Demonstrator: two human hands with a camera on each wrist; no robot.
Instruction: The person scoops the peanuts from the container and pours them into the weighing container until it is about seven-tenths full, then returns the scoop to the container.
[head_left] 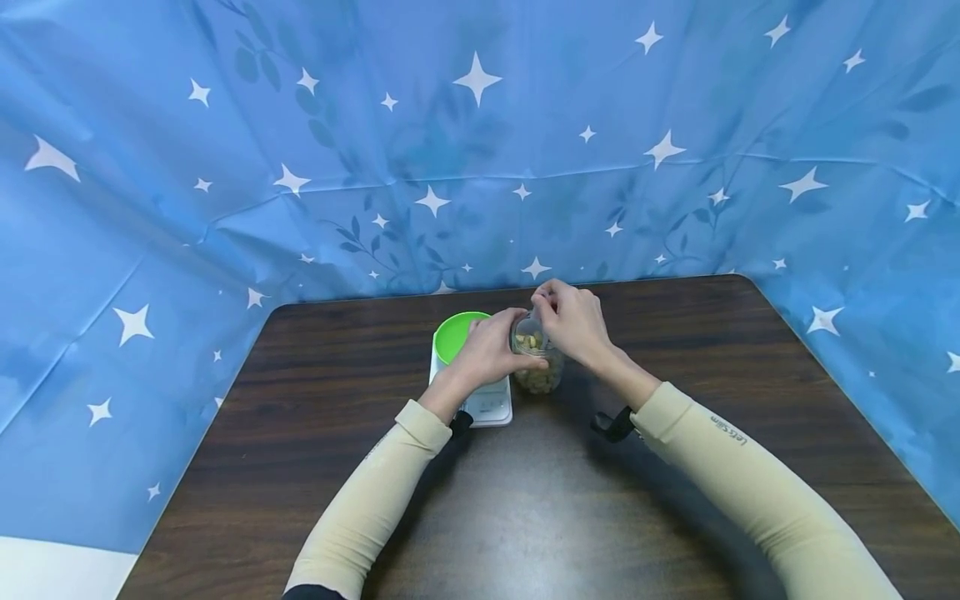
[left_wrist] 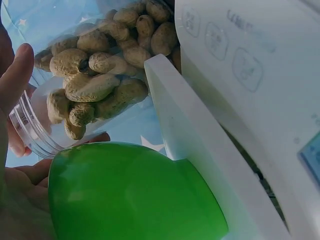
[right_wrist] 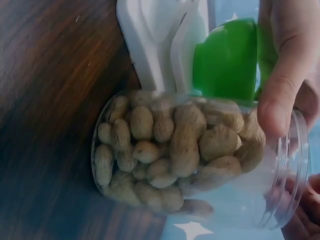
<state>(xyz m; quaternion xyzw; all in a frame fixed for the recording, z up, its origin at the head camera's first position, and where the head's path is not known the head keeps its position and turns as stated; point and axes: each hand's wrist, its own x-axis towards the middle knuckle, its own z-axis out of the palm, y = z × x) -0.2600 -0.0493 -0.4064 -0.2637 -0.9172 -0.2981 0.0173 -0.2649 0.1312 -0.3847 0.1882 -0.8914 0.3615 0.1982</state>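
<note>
A clear plastic jar [head_left: 538,379] of unshelled peanuts [right_wrist: 187,145] stands on the table, upright in the head view. My left hand [head_left: 491,346] grips its neck, the thumb [right_wrist: 275,117] lying across the near side below the threaded rim [right_wrist: 292,175]. At the top of the jar is my right hand [head_left: 573,321], with thumb and fingers bent together close to the rim. Whether they pinch anything is hidden. Just left of the jar, a green bowl [head_left: 452,336] sits on a white kitchen scale [head_left: 489,404], partly covered by my left hand.
The dark wooden table [head_left: 525,508] extends around the jar and scale. A blue curtain [head_left: 420,133] with white stars hangs along its far side. Black wrist straps [head_left: 613,425] sit below both hands, near the tabletop.
</note>
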